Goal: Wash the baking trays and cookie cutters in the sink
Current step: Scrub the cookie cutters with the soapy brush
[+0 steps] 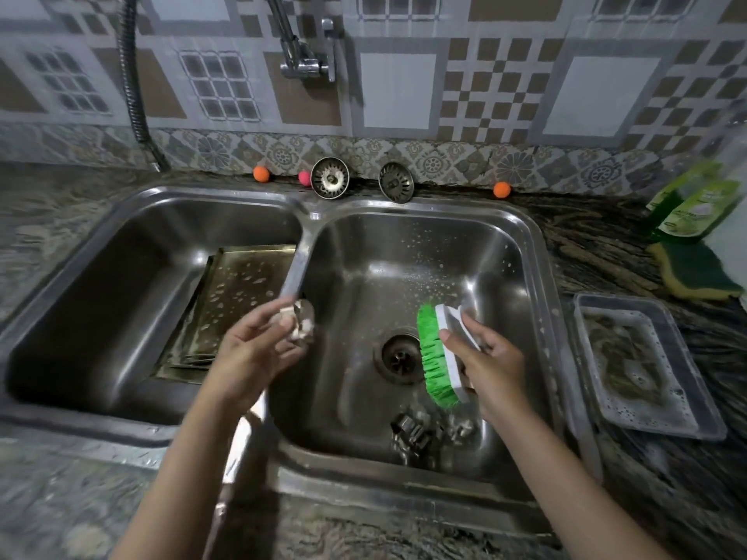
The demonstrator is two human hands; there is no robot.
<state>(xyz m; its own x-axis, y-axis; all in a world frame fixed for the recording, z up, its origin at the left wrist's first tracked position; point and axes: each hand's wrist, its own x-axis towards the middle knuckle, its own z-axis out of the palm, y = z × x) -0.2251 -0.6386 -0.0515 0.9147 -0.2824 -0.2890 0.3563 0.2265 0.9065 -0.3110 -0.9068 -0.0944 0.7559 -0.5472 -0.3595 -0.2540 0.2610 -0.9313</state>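
L hand (258, 349) fingertips pinch soapy cookie cutter (302, 322) over sink divider; R hand (491, 353) wraps scrub brush (438, 353), bristles facing cutter, apart. My worry: slick cutter slips, drops among cutters (412, 432) below wrist.

— Where are the baking trays (238, 301)?

— In the left basin of the sink (319, 215), leaning against the divider wall. They look like flat rectangular metal trays stacked together, tilted, the top one dark-stained and beaded with water drops and suds.

— And the cookie cutters?

— One small metal cookie cutter (302, 320) is up above the divider, soapy, blurred; I think it is round, but its shape is hard to tell. The other cookie cutters (420, 432) lie in a loose heap on the floor of the right basin, on the near side of the drain, shiny metal bands, wet with foam.
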